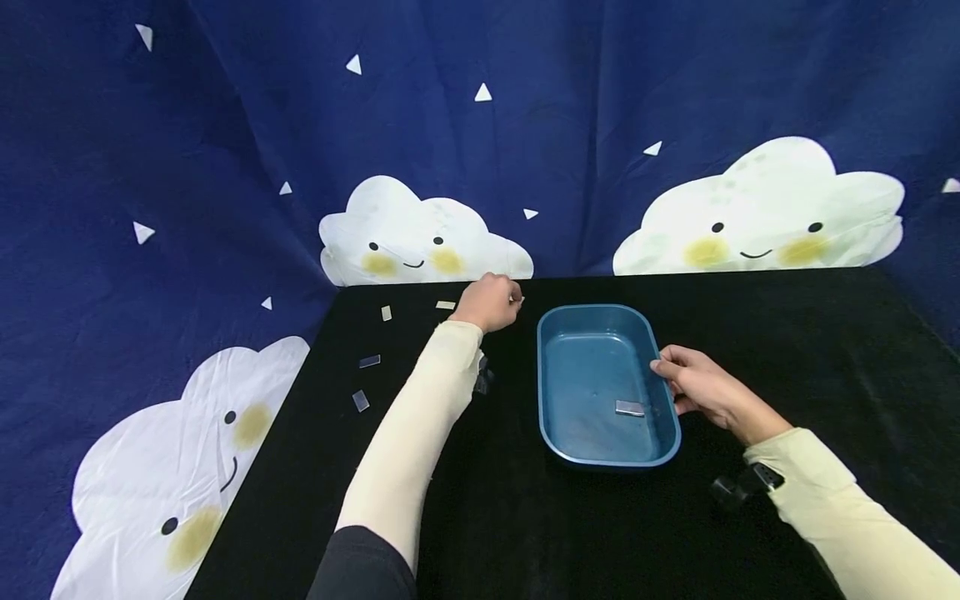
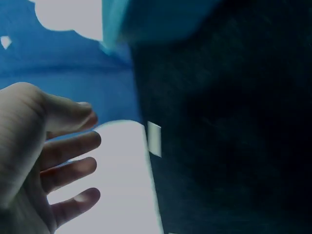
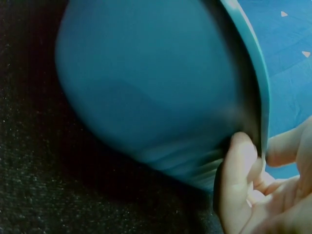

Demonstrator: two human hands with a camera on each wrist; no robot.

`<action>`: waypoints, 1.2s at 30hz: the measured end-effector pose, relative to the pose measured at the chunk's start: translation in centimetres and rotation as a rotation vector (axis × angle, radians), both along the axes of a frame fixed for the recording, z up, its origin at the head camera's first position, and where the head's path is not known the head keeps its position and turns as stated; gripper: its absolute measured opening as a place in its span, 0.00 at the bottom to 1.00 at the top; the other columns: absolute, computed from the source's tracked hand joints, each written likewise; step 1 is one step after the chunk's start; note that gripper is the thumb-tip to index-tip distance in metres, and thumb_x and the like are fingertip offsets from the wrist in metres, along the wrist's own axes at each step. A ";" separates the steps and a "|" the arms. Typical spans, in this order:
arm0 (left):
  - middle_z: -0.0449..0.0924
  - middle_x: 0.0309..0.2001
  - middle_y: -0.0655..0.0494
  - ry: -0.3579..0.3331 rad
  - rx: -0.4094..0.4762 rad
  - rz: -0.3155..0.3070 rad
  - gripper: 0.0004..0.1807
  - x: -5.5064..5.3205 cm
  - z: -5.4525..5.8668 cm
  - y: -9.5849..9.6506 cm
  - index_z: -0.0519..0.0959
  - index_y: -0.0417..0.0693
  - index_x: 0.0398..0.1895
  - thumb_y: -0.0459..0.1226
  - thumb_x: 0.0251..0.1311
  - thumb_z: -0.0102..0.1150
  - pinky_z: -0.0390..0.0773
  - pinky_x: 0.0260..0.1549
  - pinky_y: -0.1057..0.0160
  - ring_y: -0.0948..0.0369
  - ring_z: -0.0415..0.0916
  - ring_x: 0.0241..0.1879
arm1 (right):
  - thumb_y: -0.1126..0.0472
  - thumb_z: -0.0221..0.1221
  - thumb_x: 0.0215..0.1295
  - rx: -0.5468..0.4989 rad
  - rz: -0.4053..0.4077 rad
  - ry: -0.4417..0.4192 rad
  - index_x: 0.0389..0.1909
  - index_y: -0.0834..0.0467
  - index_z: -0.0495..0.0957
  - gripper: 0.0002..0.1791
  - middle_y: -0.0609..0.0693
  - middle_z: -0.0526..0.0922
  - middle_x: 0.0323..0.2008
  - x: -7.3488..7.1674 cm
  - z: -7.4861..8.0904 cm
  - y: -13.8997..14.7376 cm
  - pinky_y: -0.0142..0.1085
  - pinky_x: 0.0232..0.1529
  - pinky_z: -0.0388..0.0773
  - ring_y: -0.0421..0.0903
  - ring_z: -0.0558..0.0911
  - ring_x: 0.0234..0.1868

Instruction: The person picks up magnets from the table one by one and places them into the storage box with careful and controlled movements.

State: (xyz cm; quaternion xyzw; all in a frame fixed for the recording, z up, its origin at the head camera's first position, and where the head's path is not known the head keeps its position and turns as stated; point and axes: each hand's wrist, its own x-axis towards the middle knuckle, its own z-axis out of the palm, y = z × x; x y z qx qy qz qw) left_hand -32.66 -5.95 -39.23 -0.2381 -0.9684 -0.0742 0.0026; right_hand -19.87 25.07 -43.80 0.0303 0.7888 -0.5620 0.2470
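Observation:
My right hand (image 1: 701, 385) grips the right rim of a blue plastic bin (image 1: 547, 392), thumb at the rim and fingers against the outer wall in the right wrist view. Inside the bin lies one small silvery rectangular piece (image 1: 629, 408). My left hand (image 1: 491, 302) is over the table's far edge, left of the bin. In the left wrist view its fingers (image 2: 73, 148) are loosely bent with nothing seen between them. A small pale rectangular piece (image 2: 154, 139) lies beyond its fingertips, near the table's edge.
Two pale pieces (image 1: 386, 313) lie at the far left of the black table (image 1: 495, 517). Two dark glossy pieces (image 1: 370, 362) lie nearer on that side. A blue curtain (image 1: 570, 108) with white clouds hangs behind and to the left.

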 end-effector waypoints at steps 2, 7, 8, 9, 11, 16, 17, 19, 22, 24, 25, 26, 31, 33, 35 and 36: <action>0.86 0.49 0.55 -0.037 0.028 0.052 0.12 -0.9 -1.2 -0.4 0.86 0.51 0.47 0.39 0.67 0.55 0.81 0.51 0.55 0.56 0.82 0.50 | 0.53 0.42 0.78 -0.009 0.001 -0.004 0.46 0.57 0.64 0.11 0.47 0.76 0.30 0.1 -0.1 0.2 0.36 0.29 0.83 0.41 0.81 0.28; 0.85 0.51 0.54 -0.097 0.098 0.164 0.14 -2.0 -3.7 -0.9 0.85 0.50 0.50 0.37 0.67 0.53 0.81 0.50 0.55 0.56 0.81 0.48 | 0.53 0.43 0.78 -0.022 0.004 -0.011 0.47 0.56 0.64 0.11 0.47 0.76 0.31 0.3 -0.3 0.6 0.36 0.29 0.83 0.41 0.81 0.28; 0.84 0.52 0.54 -0.105 0.101 0.172 0.14 -2.1 -4.0 -0.9 0.84 0.50 0.51 0.37 0.68 0.53 0.81 0.51 0.55 0.56 0.80 0.49 | 0.53 0.43 0.78 -0.023 0.005 -0.011 0.46 0.56 0.64 0.11 0.46 0.76 0.31 0.3 -0.3 0.6 0.35 0.29 0.82 0.41 0.81 0.28; 0.84 0.53 0.54 -0.113 0.103 0.175 0.14 -2.2 -4.2 -1.0 0.84 0.50 0.52 0.37 0.68 0.53 0.81 0.51 0.55 0.56 0.80 0.50 | 0.53 0.43 0.78 -0.023 0.006 -0.011 0.46 0.56 0.64 0.10 0.46 0.76 0.31 0.3 -0.3 0.7 0.35 0.29 0.82 0.41 0.81 0.28; 0.83 0.54 0.54 -0.121 0.101 0.172 0.15 -2.2 -4.6 -1.0 0.84 0.50 0.53 0.37 0.68 0.53 0.81 0.52 0.55 0.55 0.80 0.51 | 0.53 0.43 0.78 -0.026 0.005 -0.011 0.46 0.56 0.64 0.10 0.46 0.76 0.30 0.4 -0.3 0.6 0.35 0.29 0.83 0.41 0.81 0.28; 0.83 0.53 0.53 -0.076 0.092 0.179 0.14 -2.3 -5.1 -0.9 0.85 0.50 0.50 0.37 0.66 0.55 0.81 0.51 0.54 0.55 0.80 0.53 | 0.53 0.43 0.78 -0.040 0.005 -0.012 0.45 0.56 0.64 0.10 0.47 0.78 0.31 0.2 -0.2 0.3 0.38 0.31 0.84 0.42 0.84 0.29; 0.83 0.52 0.53 -0.065 0.087 0.180 0.13 -2.3 -5.2 -0.8 0.85 0.50 0.50 0.37 0.65 0.56 0.81 0.52 0.54 0.55 0.79 0.54 | 0.53 0.43 0.78 -0.043 0.005 -0.012 0.45 0.56 0.64 0.10 0.47 0.78 0.31 0.1 -0.2 0.2 0.38 0.31 0.85 0.42 0.84 0.30; 0.83 0.52 0.54 -0.052 0.071 0.182 0.13 -2.5 -5.5 -0.7 0.85 0.51 0.50 0.37 0.66 0.55 0.81 0.52 0.54 0.54 0.78 0.55 | 0.53 0.43 0.78 -0.043 0.008 -0.013 0.46 0.56 0.64 0.10 0.48 0.79 0.33 0.1 -0.3 0.2 0.39 0.31 0.85 0.43 0.85 0.31; 0.82 0.52 0.54 -0.031 0.049 0.177 0.13 -2.6 -5.9 -0.5 0.85 0.51 0.50 0.37 0.65 0.55 0.80 0.52 0.53 0.53 0.78 0.55 | 0.53 0.43 0.78 -0.044 0.009 -0.017 0.46 0.56 0.64 0.10 0.49 0.79 0.34 0.0 -0.3 0.1 0.40 0.32 0.85 0.44 0.85 0.32; 0.82 0.51 0.53 -0.023 0.036 0.187 0.14 -2.7 -6.1 -0.4 0.84 0.51 0.50 0.36 0.64 0.56 0.81 0.51 0.52 0.52 0.78 0.55 | 0.53 0.43 0.78 -0.041 0.007 -0.016 0.46 0.57 0.64 0.10 0.49 0.79 0.33 0.0 -0.2 0.0 0.39 0.31 0.85 0.44 0.85 0.31; 0.82 0.51 0.53 -0.021 0.025 0.198 0.14 -2.8 -6.2 -0.4 0.84 0.51 0.51 0.36 0.64 0.56 0.81 0.50 0.52 0.52 0.78 0.54 | 0.53 0.43 0.78 -0.037 0.007 -0.014 0.46 0.57 0.64 0.10 0.49 0.79 0.33 -0.1 -0.2 0.0 0.39 0.31 0.85 0.43 0.84 0.31; 0.82 0.52 0.53 -0.025 0.021 0.212 0.15 -2.8 -6.3 -0.4 0.84 0.50 0.52 0.36 0.63 0.56 0.81 0.50 0.51 0.52 0.78 0.54 | 0.53 0.43 0.78 -0.033 0.006 -0.012 0.46 0.57 0.64 0.10 0.49 0.78 0.33 -0.1 -0.2 -0.1 0.39 0.31 0.85 0.43 0.84 0.30; 0.81 0.55 0.51 -0.047 -0.030 0.255 0.18 -3.0 -6.4 -0.6 0.80 0.49 0.57 0.37 0.64 0.55 0.80 0.52 0.50 0.51 0.76 0.56 | 0.54 0.43 0.78 -0.015 0.005 -0.004 0.46 0.57 0.65 0.11 0.49 0.77 0.33 -0.1 -0.2 -0.2 0.38 0.30 0.84 0.42 0.83 0.30; 0.80 0.56 0.50 -0.043 -0.048 0.254 0.19 -3.1 -6.1 -0.5 0.79 0.48 0.57 0.37 0.64 0.55 0.80 0.52 0.49 0.50 0.76 0.56 | 0.53 0.43 0.78 -0.015 0.006 0.000 0.46 0.57 0.65 0.11 0.49 0.77 0.33 -0.1 -0.3 -0.1 0.38 0.29 0.84 0.43 0.83 0.30; 0.79 0.56 0.49 -0.042 -0.067 0.257 0.19 -3.3 -5.8 -0.4 0.79 0.47 0.57 0.38 0.64 0.56 0.79 0.52 0.48 0.49 0.75 0.56 | 0.53 0.43 0.78 -0.017 0.005 -0.002 0.46 0.57 0.65 0.11 0.49 0.77 0.33 -0.1 -0.3 0.0 0.38 0.30 0.84 0.43 0.83 0.30; 0.79 0.56 0.49 -0.042 -0.082 0.258 0.18 -3.4 -5.7 -0.3 0.79 0.48 0.57 0.38 0.64 0.57 0.79 0.53 0.48 0.49 0.75 0.57 | 0.53 0.43 0.78 -0.018 0.006 -0.001 0.46 0.57 0.65 0.11 0.49 0.77 0.33 -0.1 -0.3 0.1 0.38 0.30 0.84 0.43 0.83 0.30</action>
